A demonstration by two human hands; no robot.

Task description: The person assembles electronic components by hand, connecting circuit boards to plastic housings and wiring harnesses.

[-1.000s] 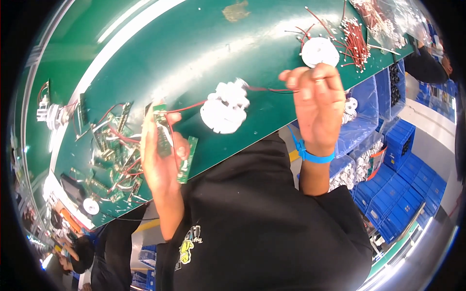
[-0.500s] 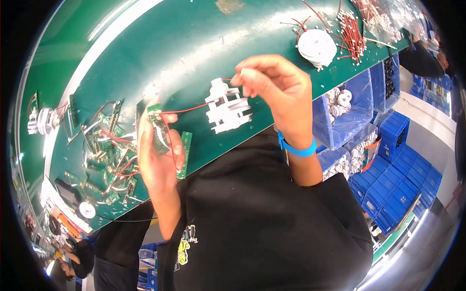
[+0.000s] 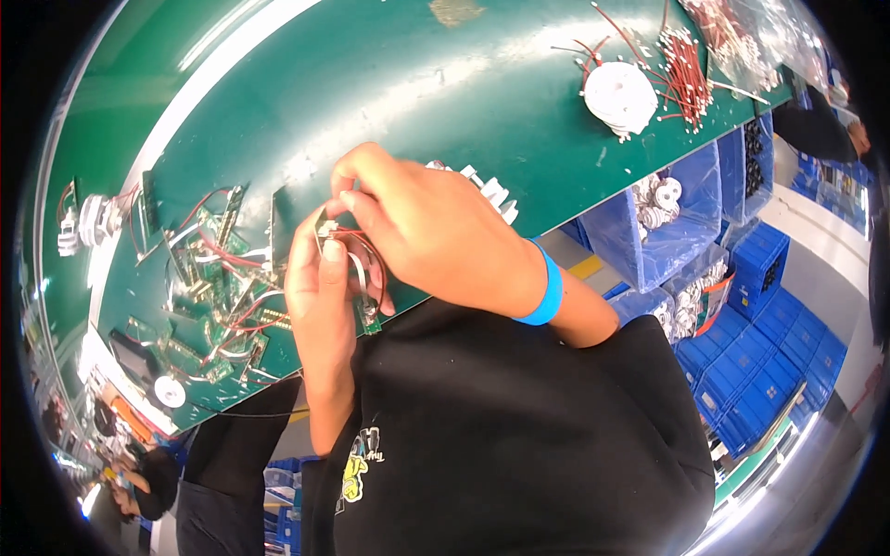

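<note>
My left hand (image 3: 320,292) is closed around a small green circuit board (image 3: 324,225), its thumb pressed against a white connector. A red wire (image 3: 363,239) loops from the board below my right fingers, and a white wire (image 3: 360,273) curves down beside the left thumb. The lower end of a green board (image 3: 373,326) pokes out under the left fingers. Bent over the board's top, my right hand (image 3: 426,227) pinches thumb and forefinger together; whatever lies between them is hidden. Behind that hand, a white plastic frame part (image 3: 496,196) on the table is mostly covered.
Loose circuit boards with wires (image 3: 218,269) are heaped left on the green table (image 3: 445,102). White discs (image 3: 621,97) are stacked at the back right, beside a bundle of red wires (image 3: 686,79). Blue bins (image 3: 667,241) with white parts stand past the table's right edge.
My right hand has come left and down, from above the white frame part to the board in my left hand. The red wire that stretched between them now hangs in a loop.
</note>
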